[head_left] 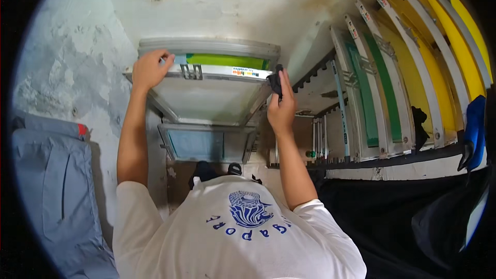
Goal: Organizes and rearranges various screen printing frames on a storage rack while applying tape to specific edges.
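My left hand (151, 70) is closed over the upper left corner of a silvery screen-printing frame (217, 72), which leans against other frames by the back wall. A strip of green mesh (227, 61) shows just behind its top edge. At the frame's opposite corner is my right hand (283, 104), its fingers pointing up. Between its thumb and fingers sits a small dark object (275, 83), pressed close to the frame; its kind is unclear. Lower down, a smaller frame with pale blue mesh (196, 143) stands near my feet.
On the right, a slotted black rack (361, 164) holds several upright frames with green and yellow mesh (408, 67). A blue and black item (474, 132) hangs at its end. Grey clothing (57, 175) hangs along the left wall. Black fabric (392, 212) drapes below the rack.
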Tool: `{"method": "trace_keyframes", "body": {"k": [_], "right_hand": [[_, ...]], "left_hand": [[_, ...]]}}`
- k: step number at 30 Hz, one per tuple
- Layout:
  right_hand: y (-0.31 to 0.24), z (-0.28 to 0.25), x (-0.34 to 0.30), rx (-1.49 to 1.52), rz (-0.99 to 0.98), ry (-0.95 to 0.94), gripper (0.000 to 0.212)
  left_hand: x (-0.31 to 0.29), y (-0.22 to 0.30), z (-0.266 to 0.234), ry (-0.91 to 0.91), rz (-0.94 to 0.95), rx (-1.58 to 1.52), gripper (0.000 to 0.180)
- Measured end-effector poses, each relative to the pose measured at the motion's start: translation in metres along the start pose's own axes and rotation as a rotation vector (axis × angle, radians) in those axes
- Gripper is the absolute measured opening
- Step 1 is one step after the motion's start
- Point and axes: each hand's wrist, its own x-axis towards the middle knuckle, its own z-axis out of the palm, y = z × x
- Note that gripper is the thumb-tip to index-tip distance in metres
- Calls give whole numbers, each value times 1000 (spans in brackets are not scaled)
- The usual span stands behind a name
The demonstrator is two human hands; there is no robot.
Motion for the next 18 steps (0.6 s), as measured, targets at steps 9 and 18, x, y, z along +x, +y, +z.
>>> {"method": "trace_keyframes", "body": {"k": [9, 18], "right_hand": [[-8, -31, -15, -46, -88, 307, 39], [6, 7, -54, 87, 180, 26, 23]], "left_hand": [[-27, 18, -7, 2, 1, 53, 35], [-26, 21, -9, -22, -34, 58, 35]]}}
